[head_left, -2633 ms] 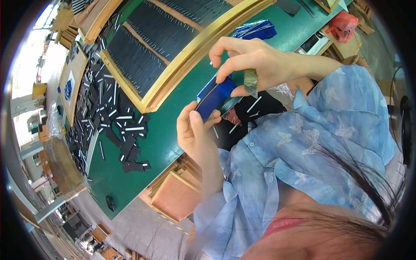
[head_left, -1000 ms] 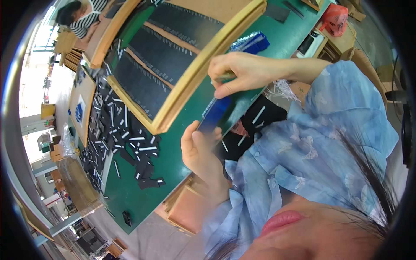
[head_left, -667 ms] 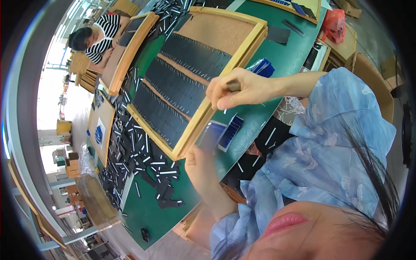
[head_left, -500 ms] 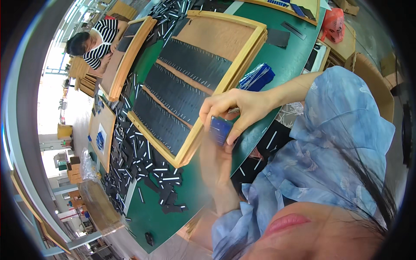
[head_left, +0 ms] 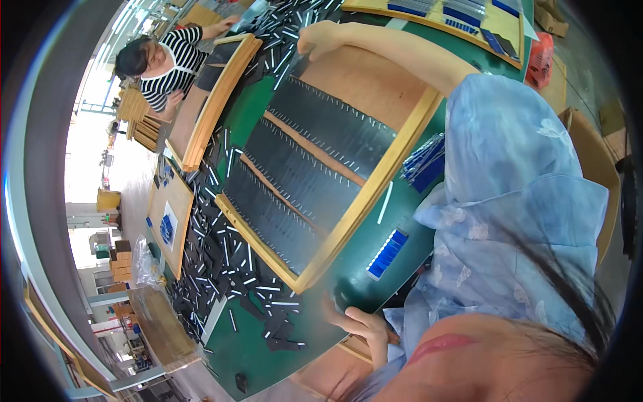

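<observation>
My right hand (head_left: 320,40) reaches across to the far left corner of a wooden frame tray (head_left: 365,231). Its fingers are curled down beside dark pieces there; what they hold, if anything, is hidden. My left hand (head_left: 365,325) is low over the near table edge, its thumb and blurred fingers apart, holding nothing visible. Inside the tray, rows of black pieces (head_left: 335,124) with thin white strips cover part of a brown board (head_left: 375,84). A blue strip of small pieces with a pale edge (head_left: 387,254) lies on the green table between the tray and my body.
Loose black pieces with white strips (head_left: 224,251) are heaped left of the tray. A stack of blue-wrapped pieces (head_left: 425,164) lies to its right, near a single white strip (head_left: 385,203). Across the table, a person in a striped top (head_left: 181,60) works at stacked wooden frames (head_left: 218,107).
The blue strip that was between my hands now lies on the table. My right hand has moved far across the tray; my left hand has dropped toward the near edge.
</observation>
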Demonstrator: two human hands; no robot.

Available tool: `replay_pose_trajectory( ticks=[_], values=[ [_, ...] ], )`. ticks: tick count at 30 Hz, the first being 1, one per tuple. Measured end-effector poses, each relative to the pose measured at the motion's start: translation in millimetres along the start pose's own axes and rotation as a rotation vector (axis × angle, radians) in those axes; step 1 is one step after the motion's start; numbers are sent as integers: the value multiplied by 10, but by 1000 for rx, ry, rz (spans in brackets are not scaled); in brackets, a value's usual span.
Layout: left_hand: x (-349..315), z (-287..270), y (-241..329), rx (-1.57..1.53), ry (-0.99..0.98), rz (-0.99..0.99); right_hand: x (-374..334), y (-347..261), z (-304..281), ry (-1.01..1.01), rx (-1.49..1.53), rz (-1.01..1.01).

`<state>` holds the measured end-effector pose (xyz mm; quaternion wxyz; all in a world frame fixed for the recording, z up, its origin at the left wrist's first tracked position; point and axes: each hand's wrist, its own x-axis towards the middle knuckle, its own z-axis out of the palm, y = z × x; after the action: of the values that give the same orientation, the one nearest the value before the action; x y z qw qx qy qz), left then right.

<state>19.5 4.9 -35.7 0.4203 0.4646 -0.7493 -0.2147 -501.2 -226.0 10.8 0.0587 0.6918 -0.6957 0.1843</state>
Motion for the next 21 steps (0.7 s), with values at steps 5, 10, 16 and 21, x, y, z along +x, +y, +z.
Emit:
replay_pose_trajectory(
  ticks=[5,10,16,21],
  values=[
    [77,85,95,-201,78,-49,141,103,96,-124,74,-18],
    [70,94,50,-213,94,-98,160,149,98,-132,109,-30],
    [-39,48,-188,-53,108,-50,147,118,69,-106,154,-28],
    [-51,70,-182,-110,120,-104,165,198,131,-122,180,-2]
  ],
)
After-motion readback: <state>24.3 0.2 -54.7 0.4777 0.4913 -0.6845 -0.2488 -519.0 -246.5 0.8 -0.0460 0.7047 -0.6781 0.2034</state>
